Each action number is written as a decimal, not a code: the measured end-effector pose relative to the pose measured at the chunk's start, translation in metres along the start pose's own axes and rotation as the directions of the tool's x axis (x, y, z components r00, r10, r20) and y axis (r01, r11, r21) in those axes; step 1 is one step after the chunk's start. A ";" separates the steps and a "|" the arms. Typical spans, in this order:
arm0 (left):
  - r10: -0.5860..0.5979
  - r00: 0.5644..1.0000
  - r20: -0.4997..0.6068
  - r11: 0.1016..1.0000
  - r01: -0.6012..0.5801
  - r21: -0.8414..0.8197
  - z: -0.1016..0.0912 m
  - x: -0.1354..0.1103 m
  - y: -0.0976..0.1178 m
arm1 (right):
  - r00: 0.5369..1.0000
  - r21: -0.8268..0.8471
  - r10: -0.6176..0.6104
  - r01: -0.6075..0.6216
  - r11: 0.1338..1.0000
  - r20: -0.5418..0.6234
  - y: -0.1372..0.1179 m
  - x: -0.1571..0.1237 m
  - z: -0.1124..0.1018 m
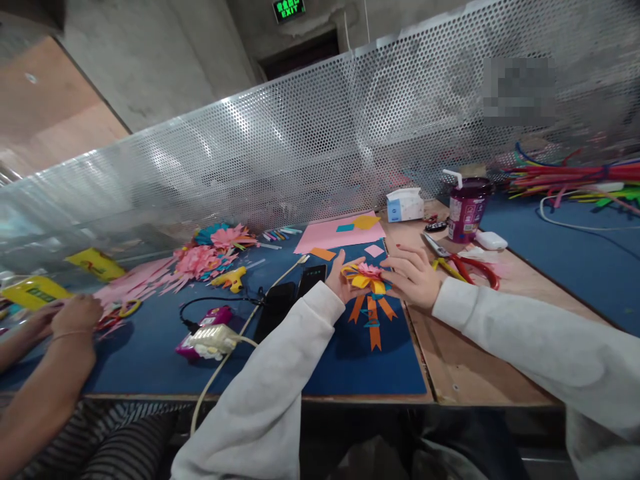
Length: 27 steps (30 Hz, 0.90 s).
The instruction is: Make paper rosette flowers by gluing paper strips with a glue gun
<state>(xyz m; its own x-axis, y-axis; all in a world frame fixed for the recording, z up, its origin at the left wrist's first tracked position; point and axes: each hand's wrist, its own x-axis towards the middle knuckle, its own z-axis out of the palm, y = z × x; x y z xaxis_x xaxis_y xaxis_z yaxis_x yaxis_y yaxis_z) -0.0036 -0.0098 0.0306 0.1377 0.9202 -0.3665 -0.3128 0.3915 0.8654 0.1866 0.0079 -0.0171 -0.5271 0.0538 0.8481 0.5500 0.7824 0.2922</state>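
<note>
A paper flower rosette (374, 285) with a pink centre, yellow petal loops and orange ribbon-like tails hangs between my hands above the blue mat. Its left side rests in my left hand (341, 279), thumb up and fingers partly hidden behind the petals. From the right, my right hand (414, 275) grips the rosette's edge with bent fingers; teal bits show there. Close beyond lie an orange paper piece (323, 254) and a pink paper square (374, 251). Below my left hand is a dark phone (312, 277).
Scissors with red handles (483, 270), a purple cup (467, 210) and a tissue pack (405, 205) stand right. Pink paper (320, 237) lies behind. Leftward are a yellow glue gun (230, 279), a power strip (210, 341) with cable, paper flowers (200, 263) and a co-worker's hands (75, 313).
</note>
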 end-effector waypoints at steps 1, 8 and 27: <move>0.014 0.999 0.051 0.999 -0.012 -0.035 -0.002 -0.002 0.002 | 1.000 0.017 0.012 -0.012 1.000 0.026 -0.001 -0.003 0.001; 0.071 0.990 0.121 0.997 -0.073 0.009 -0.006 -0.013 0.011 | 0.994 0.099 0.008 0.004 0.995 -0.112 -0.011 0.002 0.007; 0.264 0.924 0.277 0.946 -0.304 0.113 -0.017 0.010 -0.003 | 0.303 0.602 0.621 -0.718 -0.350 0.723 -0.026 0.028 0.005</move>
<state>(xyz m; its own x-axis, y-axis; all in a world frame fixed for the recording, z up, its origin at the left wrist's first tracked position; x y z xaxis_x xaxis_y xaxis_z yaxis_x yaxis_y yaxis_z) -0.0177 -0.0021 0.0187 0.3049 0.9523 -0.0158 -0.2313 0.0901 0.9687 0.1538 -0.0077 -0.0029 -0.2859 0.9509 0.1188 -0.2035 0.0609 -0.9772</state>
